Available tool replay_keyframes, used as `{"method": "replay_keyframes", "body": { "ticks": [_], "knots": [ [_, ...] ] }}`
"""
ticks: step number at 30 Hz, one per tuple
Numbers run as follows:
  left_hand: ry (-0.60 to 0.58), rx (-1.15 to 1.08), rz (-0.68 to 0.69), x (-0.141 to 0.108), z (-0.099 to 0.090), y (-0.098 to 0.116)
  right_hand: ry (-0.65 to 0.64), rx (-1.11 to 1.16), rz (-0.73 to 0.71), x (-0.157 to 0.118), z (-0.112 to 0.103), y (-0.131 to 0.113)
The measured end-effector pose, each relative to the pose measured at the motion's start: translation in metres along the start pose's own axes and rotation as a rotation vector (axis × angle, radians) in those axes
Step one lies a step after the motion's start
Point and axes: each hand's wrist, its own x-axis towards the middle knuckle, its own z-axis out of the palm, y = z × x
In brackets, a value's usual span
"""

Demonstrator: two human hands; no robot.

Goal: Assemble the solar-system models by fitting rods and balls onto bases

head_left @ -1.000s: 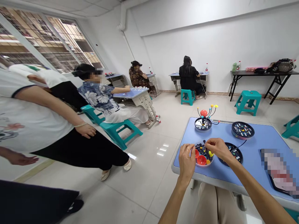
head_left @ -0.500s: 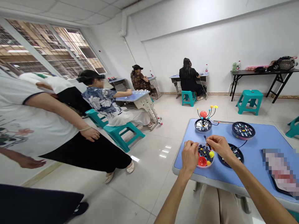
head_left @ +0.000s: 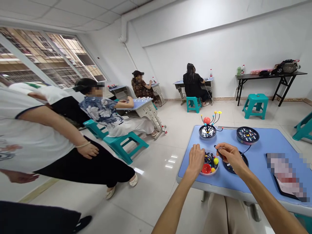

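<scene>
My left hand (head_left: 196,161) rests with its fingers curled down at the left rim of a round tray (head_left: 209,171), which holds a red half-sphere (head_left: 206,168), a yellow ball (head_left: 215,161) and dark rods. What the fingers touch is hidden. My right hand (head_left: 230,157) pinches a small dark rod (head_left: 216,147) just above the tray's right side. Under that hand lies a black round disc (head_left: 235,167) with a cable. Further back stand a model of planets on curved wires (head_left: 209,122) in a round base and a second black disc (head_left: 247,135), all on the blue table (head_left: 190,159).
A pixelated flat item (head_left: 285,175) lies at the table's right. Left of the table, a standing person (head_left: 31,130) and a seated person (head_left: 102,112) on a teal stool (head_left: 119,144) are close by. Further desks and stools stand beyond.
My right hand has lifted the dark rod out of the tray and carried it to the tray's right side. The whole scene has shifted slightly left in the picture.
</scene>
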Motion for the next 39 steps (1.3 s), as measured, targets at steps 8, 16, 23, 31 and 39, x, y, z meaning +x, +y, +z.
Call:
{"method": "replay_keyframes", "body": {
  "ticks": [8,16,23,31,39],
  "knots": [
    [0.208,-0.411,-0.172,-0.037,-0.052,-0.012,-0.039,0.128,-0.018,-0.011,0.004,0.007],
    [0.215,-1.212,-0.480,-0.069,-0.054,0.025,-0.202,0.088,-0.106,-0.025,0.032,0.011],
    [0.223,-1.178,-0.392,-0.074,-0.048,0.032,-0.189,0.027,-0.153,-0.021,0.036,0.020],
    [0.138,-1.442,-0.401,-0.063,-0.035,0.015,-0.270,0.203,-0.093,-0.019,0.027,0.021],
    [0.000,-1.563,-0.170,-0.053,-0.035,0.010,-0.392,0.394,0.060,-0.021,0.028,0.012]
  ]
}}
